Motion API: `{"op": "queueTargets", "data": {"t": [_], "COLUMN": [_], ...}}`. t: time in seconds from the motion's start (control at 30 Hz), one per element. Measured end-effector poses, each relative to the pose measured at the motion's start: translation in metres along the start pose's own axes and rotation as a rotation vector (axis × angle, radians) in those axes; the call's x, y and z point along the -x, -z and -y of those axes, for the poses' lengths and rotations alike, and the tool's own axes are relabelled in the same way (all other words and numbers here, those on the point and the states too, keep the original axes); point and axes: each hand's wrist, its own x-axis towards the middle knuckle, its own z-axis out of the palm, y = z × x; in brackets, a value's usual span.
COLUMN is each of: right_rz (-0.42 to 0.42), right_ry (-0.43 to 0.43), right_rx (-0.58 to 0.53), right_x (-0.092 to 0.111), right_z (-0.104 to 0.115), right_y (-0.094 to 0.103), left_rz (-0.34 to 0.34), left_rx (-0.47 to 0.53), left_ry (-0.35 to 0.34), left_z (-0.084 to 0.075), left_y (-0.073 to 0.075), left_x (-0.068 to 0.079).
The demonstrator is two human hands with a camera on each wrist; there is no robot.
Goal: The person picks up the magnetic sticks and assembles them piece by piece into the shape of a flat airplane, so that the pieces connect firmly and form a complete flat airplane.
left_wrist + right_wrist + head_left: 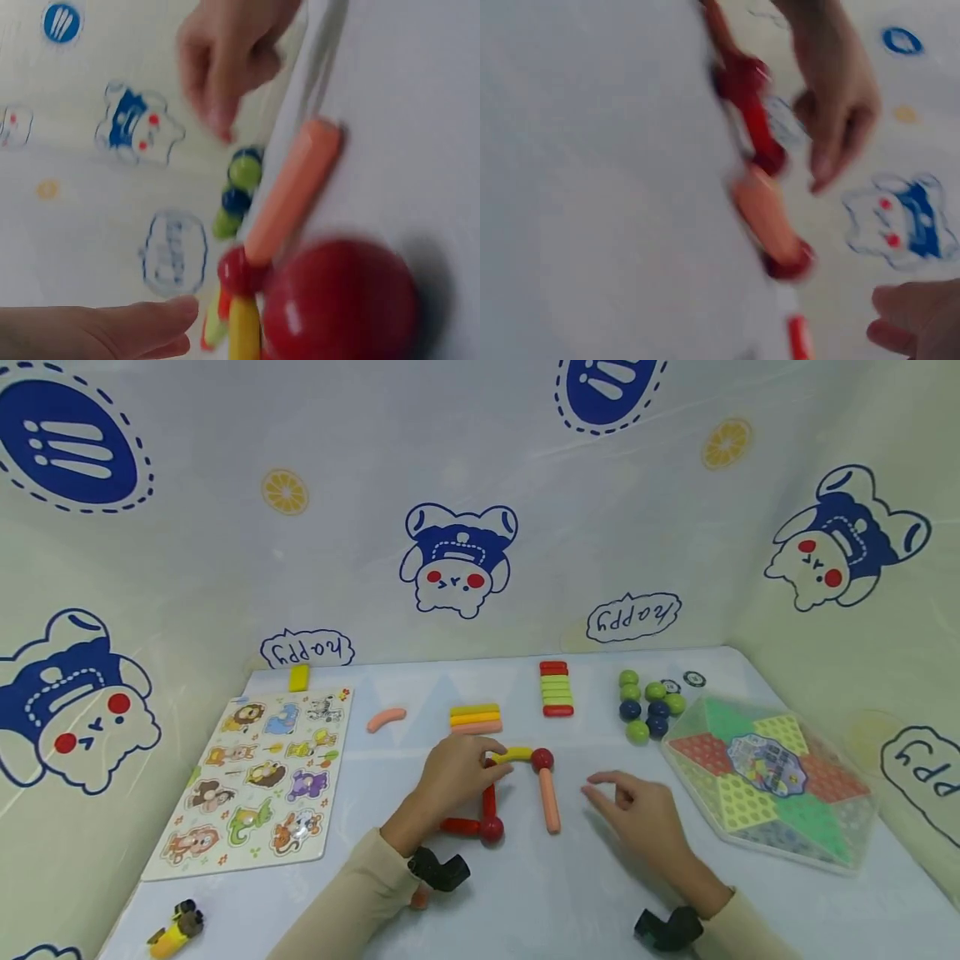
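**Joined by Red Balls, Open at the Near Side**

Lies flat on the tabletop (570, 893) as a three-sided frame (548, 787). Begins at the right with a salmon stick (551, 806), free at the near end and joined to a glossy red ball (542, 760) at the far end. Turns left along a slightly bowed yellow stick (517, 752) toward a corner ball (770, 159) (mostly hidden by the left hand (461, 772) in the head view, plainer but blurred from the right wrist). Comes back nearer as a red stick (490, 802), meets the lower ball (491, 830), and sends a second red stick (461, 827) off to the left.
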Motion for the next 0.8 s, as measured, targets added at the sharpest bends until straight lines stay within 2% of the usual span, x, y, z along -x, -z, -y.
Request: {"op": "queueTargets", "data": {"t": [0.13, 0.2, 0.33, 0.47, 0.63, 0.8], "right_rz": [-0.124, -0.14, -0.122, -0.088, -0.032, -0.078], "right_ry": [0.015, 0.007, -0.007, -0.08, -0.161, -0.126], "right_rx": [0.095, 0.155, 0.237, 0.261, 0.294, 0.303], "right_x": [-0.031, -0.043, -0.058, -0.064, -0.062, -0.062], "right_z": [-0.026, -0.038, -0.051, -0.053, -0.057, -0.062], "right_y": [0.028, 0.035, 0.036, 0.033, 0.028, 0.021], "left_rz": [0.027, 0.034, 0.046, 0.049, 0.04, 0.022], "left_rx": [0.001, -0.007, -0.097, -0.152, -0.13, -0.085], "left_ry": [-0.073, -0.093, -0.102, -0.105, -0.102, -0.127], "left_z": [-0.02, -0.027, -0.034, -0.038, -0.037, -0.034], "left_y": [-0.006, -0.012, -0.023, -0.03, -0.034, -0.033], "left_x": [-0.016, -0.024, -0.035, -0.041, -0.043, -0.046]}}
